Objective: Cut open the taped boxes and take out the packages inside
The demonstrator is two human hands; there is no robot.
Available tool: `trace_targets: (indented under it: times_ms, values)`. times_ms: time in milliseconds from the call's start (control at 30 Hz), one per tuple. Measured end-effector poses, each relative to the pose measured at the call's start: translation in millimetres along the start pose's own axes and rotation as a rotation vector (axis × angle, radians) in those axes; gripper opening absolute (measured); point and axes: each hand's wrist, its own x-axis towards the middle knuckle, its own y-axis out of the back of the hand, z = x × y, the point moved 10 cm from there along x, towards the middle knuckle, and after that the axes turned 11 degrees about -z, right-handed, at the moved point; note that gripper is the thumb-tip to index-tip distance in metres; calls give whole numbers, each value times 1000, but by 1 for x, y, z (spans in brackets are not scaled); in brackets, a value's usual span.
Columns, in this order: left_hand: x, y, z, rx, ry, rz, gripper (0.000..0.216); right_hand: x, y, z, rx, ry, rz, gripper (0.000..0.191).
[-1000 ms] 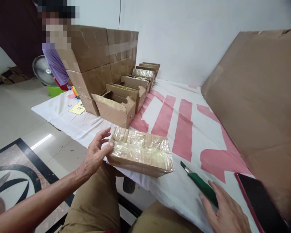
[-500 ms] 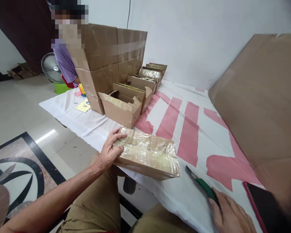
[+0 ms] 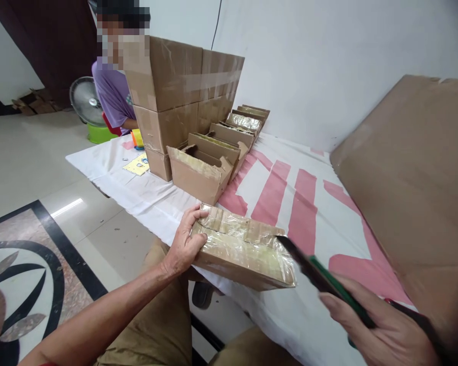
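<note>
A cardboard box (image 3: 244,262) wrapped in shiny clear tape lies at the table's near edge. My left hand (image 3: 187,239) grips its left end, thumb on the taped face and fingers over the far edge. In my right hand (image 3: 385,315) is a green utility knife (image 3: 339,284), my fingers wrapped round its handle. Its dark blade points up and left, and its tip appears at the far right corner of the box; whether it touches the tape I cannot tell.
Stacked closed cartons (image 3: 179,76) stand beyond, beside a row of open boxes (image 3: 198,173). A large cardboard sheet (image 3: 412,178) leans at right, with a phone (image 3: 412,315) partly behind my right hand. A person in a purple shirt (image 3: 112,96) sits behind the stack.
My right hand has lifted the utility knife off the tablecloth and brought its blade up to the box's right end. My left hand keeps its grip; the whole view has shifted slightly.
</note>
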Motion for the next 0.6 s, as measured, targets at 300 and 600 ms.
trace_targets:
  times_ms: [300, 600]
  values:
    - [-1, 0, -7, -71, 35, 59, 59, 89, -45, -129, -302, 473, -235, 25]
    - [-3, 2, -12, -97, 57, 75, 62, 91, -51, -124, -572, 497, -317, 6]
